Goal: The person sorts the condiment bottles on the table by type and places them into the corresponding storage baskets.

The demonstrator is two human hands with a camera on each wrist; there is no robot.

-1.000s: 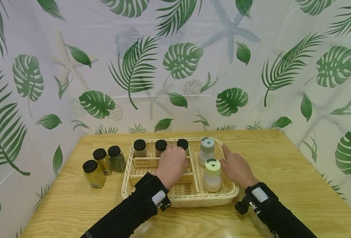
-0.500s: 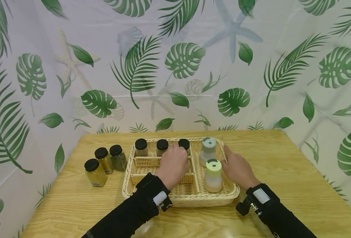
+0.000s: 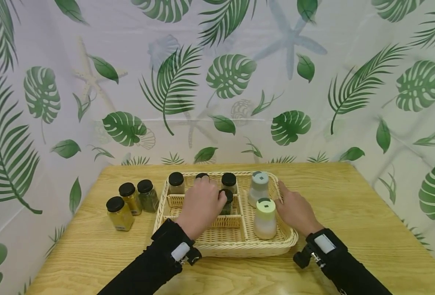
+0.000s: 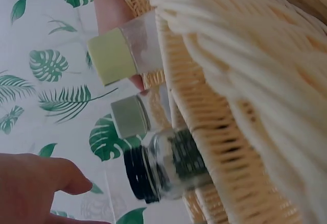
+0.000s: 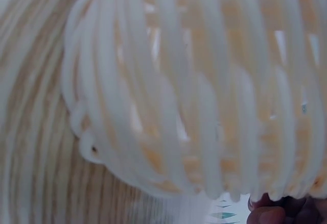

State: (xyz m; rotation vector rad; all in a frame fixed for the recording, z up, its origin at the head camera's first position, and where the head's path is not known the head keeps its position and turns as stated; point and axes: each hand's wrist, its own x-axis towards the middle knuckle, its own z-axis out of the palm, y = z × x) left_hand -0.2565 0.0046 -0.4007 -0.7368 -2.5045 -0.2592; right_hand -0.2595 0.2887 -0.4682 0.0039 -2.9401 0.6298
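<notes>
A divided wicker basket [image 3: 239,248] sits on the table. My left hand [image 3: 202,207] is over its left part, just beside a black-lidded glass jar of dark green flakes [image 3: 227,205] standing in the middle compartment. In the left wrist view, the thumb [image 4: 69,175] is apart from that jar's lid [image 4: 138,174], and nothing is between the fingers that show. My right hand [image 3: 296,209] holds the basket's right rim; in the right wrist view only a few fingertips [image 5: 271,215] show past the weave. The left fingers are mostly hidden in the head view.
In the right compartment stand a grey-topped bottle [image 3: 259,189] and a yellow-green-topped bottle [image 3: 265,219]. Black-lidded jars [image 3: 176,183] line the back row. Left of the basket are two yellow jars [image 3: 120,214] and a dark green jar [image 3: 148,196] on the table [image 3: 365,229].
My left hand has moved left and let go of the dark green jar, which now shows in the middle compartment. The right hand stays on the rim.
</notes>
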